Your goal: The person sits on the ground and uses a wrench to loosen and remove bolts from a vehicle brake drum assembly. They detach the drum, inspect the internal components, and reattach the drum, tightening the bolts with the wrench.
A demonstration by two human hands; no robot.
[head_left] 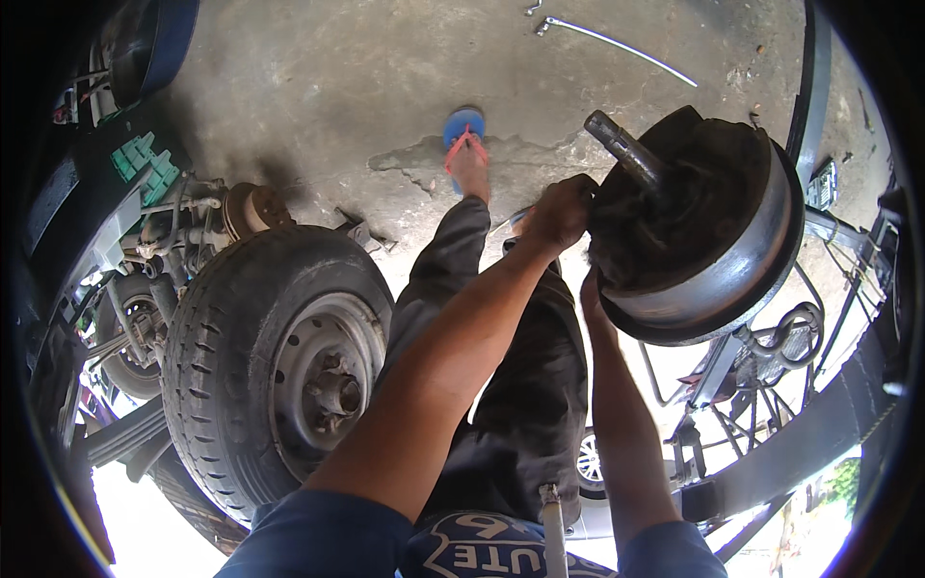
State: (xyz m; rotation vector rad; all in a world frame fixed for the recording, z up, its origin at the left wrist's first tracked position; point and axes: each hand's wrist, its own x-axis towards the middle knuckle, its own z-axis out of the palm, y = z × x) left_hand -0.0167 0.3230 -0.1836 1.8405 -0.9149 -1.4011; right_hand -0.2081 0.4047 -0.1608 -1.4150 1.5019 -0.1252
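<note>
A large brake drum (718, 299) with a shiny metal outer band is at the right. Its dark, greasy inner side faces up, and a thick metal shaft (626, 149) sticks out of it toward the upper left. My left hand (564, 214) is closed against the drum's left edge. Whatever lies inside its fingers is too dark to make out. Just below it, my right hand (590, 292) reaches up beside the drum's lower left rim, with its fingers hidden behind the drum.
A tyre on a steel wheel (332, 356) stands at my left, with a rusty hub (255, 210) and vehicle parts beyond. A long metal wrench (617, 48) lies on the concrete floor. Metal framework (752, 361) stands at the right. My sandalled foot (467, 159) is ahead.
</note>
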